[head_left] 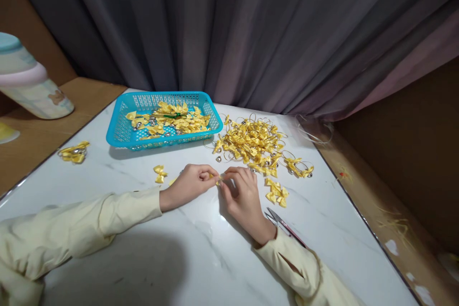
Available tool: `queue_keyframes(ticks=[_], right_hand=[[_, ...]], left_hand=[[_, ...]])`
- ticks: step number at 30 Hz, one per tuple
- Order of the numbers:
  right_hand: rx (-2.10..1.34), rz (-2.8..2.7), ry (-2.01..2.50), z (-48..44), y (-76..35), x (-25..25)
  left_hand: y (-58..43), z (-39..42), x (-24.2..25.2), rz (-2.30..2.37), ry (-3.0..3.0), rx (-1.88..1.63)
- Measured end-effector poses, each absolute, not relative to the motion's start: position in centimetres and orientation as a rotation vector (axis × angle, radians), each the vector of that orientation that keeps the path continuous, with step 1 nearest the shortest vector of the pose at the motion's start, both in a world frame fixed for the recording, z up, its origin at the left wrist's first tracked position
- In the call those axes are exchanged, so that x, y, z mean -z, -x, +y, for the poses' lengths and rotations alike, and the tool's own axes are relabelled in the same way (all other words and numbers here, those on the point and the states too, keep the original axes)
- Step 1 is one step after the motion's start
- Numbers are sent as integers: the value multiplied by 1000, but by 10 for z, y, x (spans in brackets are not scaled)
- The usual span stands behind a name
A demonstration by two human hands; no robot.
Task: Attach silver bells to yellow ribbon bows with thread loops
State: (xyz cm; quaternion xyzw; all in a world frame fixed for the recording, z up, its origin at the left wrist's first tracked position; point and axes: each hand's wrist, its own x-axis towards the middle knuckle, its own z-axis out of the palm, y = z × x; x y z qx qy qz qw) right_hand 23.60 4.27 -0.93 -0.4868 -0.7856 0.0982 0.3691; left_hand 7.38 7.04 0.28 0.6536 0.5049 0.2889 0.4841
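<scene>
My left hand (190, 184) and my right hand (241, 196) meet at the middle of the white marble table (201, 248). Both pinch one small yellow ribbon bow (217, 179) between their fingertips; most of it is hidden by the fingers. A loose yellow bow (159, 173) lies just left of my left hand. Two more bows (277, 192) lie right of my right hand. A big pile of yellow bows with elastic loops and silver beads (256, 146) sits just beyond my hands.
A blue plastic basket (122, 131) with bows and silver beads stands at the back left. Small scissors (283, 224) lie by my right wrist. A bow bundle (73, 152) sits at the table's left edge. A pastel container (28, 81) lies on the wooden ledge. A grey curtain hangs behind.
</scene>
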Motion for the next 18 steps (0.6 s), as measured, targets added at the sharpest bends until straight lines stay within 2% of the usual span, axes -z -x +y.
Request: queue_keyframes(ticks=[18], right_hand=[[-240, -2034, 1231, 42, -236, 9]], left_hand=[[-73, 70, -2, 1196, -1570, -693]])
